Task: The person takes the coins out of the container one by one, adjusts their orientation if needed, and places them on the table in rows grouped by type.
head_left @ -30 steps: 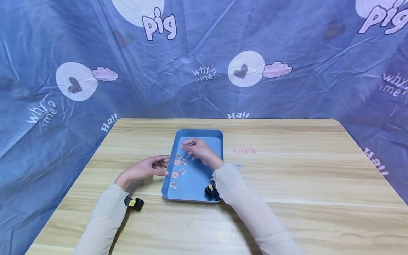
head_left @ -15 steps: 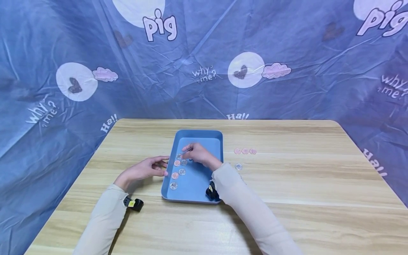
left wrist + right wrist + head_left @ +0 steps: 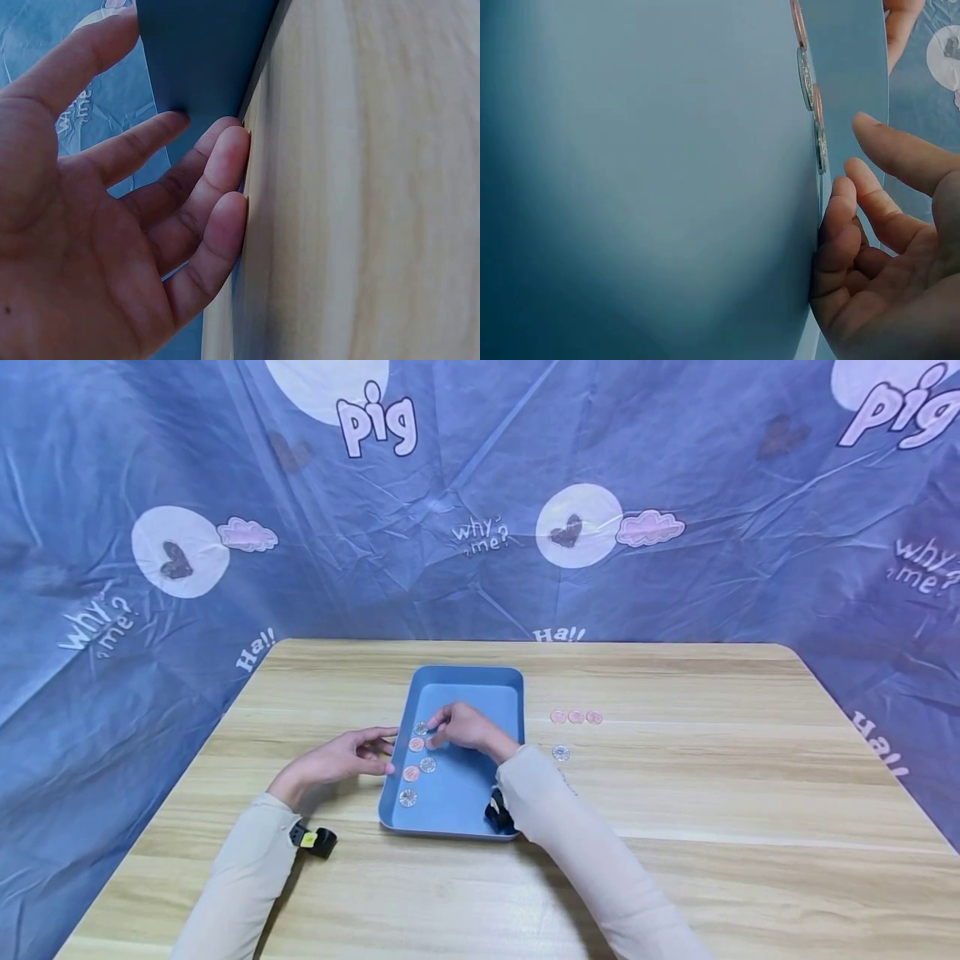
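Inside the blue tray, silver and copper coins lie along its left side. My right hand is low over the tray floor, its thumb and fingertips beside the far silver coin and copper coin. In the right wrist view its thumb and index finger stand apart with no coin between them, and the other fingers bend loosely. One silver coin is hidden under this hand in the head view. My left hand rests against the tray's left wall; its thumb and index fingertip touch the wall, lower fingers near the table.
To the right of the tray on the wooden table, three copper coins lie in a row. A silver coin sits nearer, and another coin is partly hidden by the right sleeve. A printed blue cloth hangs behind.
My right hand has come nearer along the tray's coins, and its fingers now cover a silver coin seen before. My left hand stays at the tray wall.
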Tool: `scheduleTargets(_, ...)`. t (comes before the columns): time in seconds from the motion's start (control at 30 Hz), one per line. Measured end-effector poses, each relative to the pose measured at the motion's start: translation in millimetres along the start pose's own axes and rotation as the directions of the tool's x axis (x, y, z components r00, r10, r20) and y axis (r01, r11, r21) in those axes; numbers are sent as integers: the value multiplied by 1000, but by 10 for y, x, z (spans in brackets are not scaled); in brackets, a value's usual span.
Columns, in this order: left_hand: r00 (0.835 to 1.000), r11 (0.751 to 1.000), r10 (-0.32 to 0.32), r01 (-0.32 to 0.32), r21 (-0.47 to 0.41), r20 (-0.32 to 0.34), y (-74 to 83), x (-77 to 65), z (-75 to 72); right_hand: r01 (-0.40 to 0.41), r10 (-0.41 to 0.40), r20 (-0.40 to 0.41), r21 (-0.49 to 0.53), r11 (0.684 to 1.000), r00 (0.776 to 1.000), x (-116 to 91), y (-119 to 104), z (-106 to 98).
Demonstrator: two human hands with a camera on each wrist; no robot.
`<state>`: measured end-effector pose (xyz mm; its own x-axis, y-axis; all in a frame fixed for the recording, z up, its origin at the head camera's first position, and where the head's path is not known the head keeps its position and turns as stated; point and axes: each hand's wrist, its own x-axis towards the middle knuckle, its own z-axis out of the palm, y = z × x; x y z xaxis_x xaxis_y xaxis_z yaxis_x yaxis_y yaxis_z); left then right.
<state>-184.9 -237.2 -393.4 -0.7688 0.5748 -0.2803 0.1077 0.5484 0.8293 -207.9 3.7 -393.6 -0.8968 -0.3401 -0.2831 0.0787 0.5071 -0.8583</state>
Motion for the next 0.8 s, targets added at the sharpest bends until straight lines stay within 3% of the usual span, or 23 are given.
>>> scheduleTargets(0.3,1000,1000,7,-7,14,-4,-3,-1,-2,25,-20,63,-85,996,998,13,19,7)
scheduleTargets(0.8,1000,1000,10,-10,16,-11,-2,-1,2,71,-63,42,-231,970,997,43,37,30)
